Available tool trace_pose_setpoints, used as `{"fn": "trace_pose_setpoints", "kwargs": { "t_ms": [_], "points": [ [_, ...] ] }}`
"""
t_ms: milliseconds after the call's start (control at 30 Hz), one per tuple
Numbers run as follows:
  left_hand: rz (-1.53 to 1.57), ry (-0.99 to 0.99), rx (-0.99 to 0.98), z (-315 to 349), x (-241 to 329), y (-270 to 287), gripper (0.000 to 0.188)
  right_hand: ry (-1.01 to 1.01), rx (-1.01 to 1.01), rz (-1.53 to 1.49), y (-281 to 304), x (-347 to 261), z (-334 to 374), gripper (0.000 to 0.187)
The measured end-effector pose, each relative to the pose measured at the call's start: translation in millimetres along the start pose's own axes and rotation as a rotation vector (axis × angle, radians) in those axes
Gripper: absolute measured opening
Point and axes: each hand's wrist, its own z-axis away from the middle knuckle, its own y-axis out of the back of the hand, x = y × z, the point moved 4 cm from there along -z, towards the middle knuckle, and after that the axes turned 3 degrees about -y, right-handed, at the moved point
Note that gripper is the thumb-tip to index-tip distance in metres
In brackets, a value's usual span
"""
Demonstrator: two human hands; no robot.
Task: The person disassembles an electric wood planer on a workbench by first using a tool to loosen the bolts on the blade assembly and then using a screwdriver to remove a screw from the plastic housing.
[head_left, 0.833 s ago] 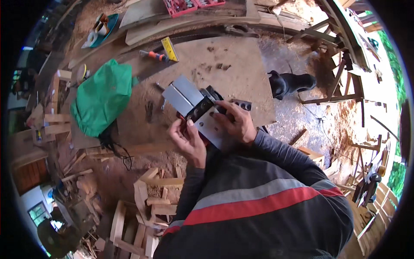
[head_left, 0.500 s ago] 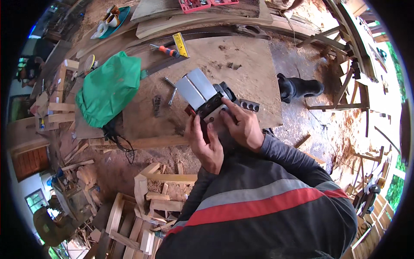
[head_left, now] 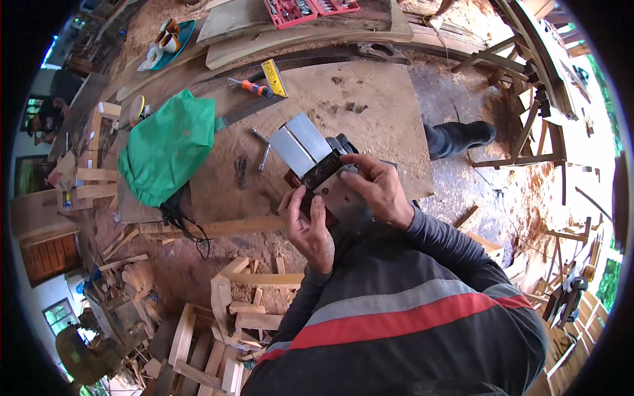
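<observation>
An upturned electric hand planer [head_left: 300, 140] rests near the front edge of the board, its silver sole facing up. A dark bar with round holes [head_left: 323, 169] crosses it beside the sole. My left hand [head_left: 309, 228] is at the bar's left end, fingertips and thumb closed on the planer's edge. At the other end my right hand [head_left: 380, 191] presses its index finger and thumb on the planer, the other fingers curled. A T-handled wrench [head_left: 264, 150] lies left of the planer. My fingers partly hide the planer's near half.
A green cloth bag [head_left: 168, 148] sits on the left of the wooden board [head_left: 389, 99]. Beyond are an orange-handled screwdriver [head_left: 256, 88], a yellow try square [head_left: 273, 78], a red socket set [head_left: 290, 16] and a teal tray of cups [head_left: 173, 47]. Wooden frames [head_left: 264, 280] stand below.
My right index finger and thumb have shifted along the dark bar. The small holed metal piece seen beside the right hand is now out of sight. The view has shifted slightly.
</observation>
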Motion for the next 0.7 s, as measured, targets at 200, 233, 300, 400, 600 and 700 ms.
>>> {"fn": "trace_pose_setpoints", "kwargs": {
  "t_ms": [200, 233, 300, 400, 600, 700],
  "points": [
    [-0.375, -0.220, -0.055, 7, 15, -5, 0.041, 0.136, 0.253, 0.503, -7, -18, -10, 0.028],
    [-0.473, -0.270, -0.104, 10, 17, -6, 0.048, 0.140, 0.233, 0.499, -9, -19, -10, 0.028],
    [-0.473, -0.273, -0.139, 13, 20, -8, 0.054, 0.098, 0.264, 0.578, -10, -22, -10, 0.028],
    [-0.490, -0.293, -0.146, 15, 21, -10, 0.060, 0.177, 0.282, 0.599, -14, -21, -14, 0.022],
    [-0.455, -0.285, -0.142, 11, 16, -10, 0.064, 0.240, 0.321, 0.532, -8, -7, -17, 0.021],
    [-0.500, -0.277, -0.174, 11, 21, -12, 0.068, 0.268, 0.282, 0.454, -5, 0, -17, 0.021]
  ]
}}
